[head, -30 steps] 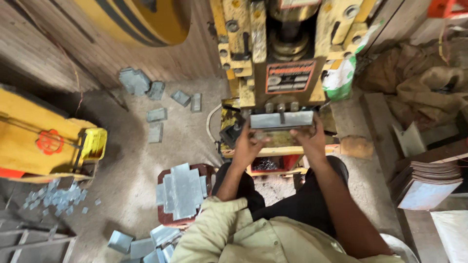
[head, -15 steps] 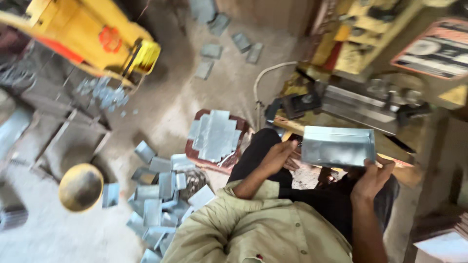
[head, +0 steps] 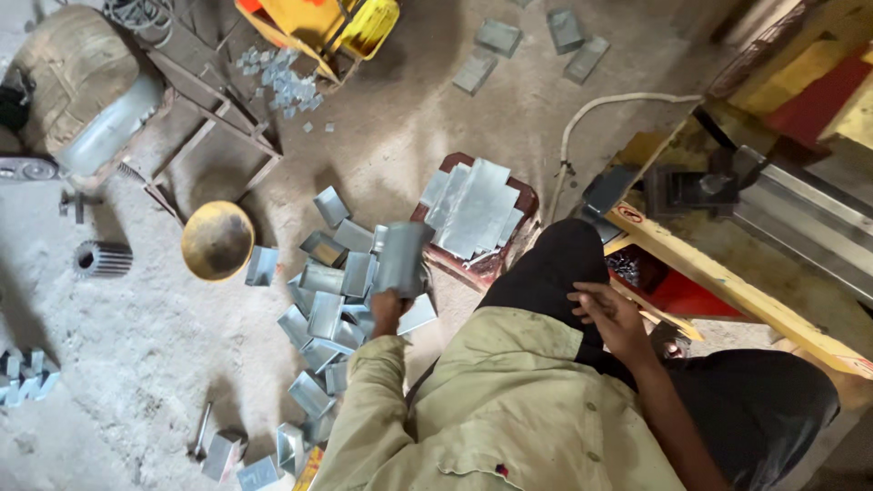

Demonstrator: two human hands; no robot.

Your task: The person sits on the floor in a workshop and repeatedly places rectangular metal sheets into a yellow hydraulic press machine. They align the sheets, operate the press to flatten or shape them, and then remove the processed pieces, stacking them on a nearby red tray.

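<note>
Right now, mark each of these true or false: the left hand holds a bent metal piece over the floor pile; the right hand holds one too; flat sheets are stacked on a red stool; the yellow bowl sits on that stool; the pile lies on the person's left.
1. The left hand holds a bent metal piece over the floor pile. True.
2. The right hand holds a metal piece too. False: it holds none and rests on the dark trouser leg.
3. Flat sheets are stacked on a red stool. True.
4. The yellow bowl sits on that stool. False: it stands on the floor, left of the pile.
5. The pile lies on the person's left. True.
</note>
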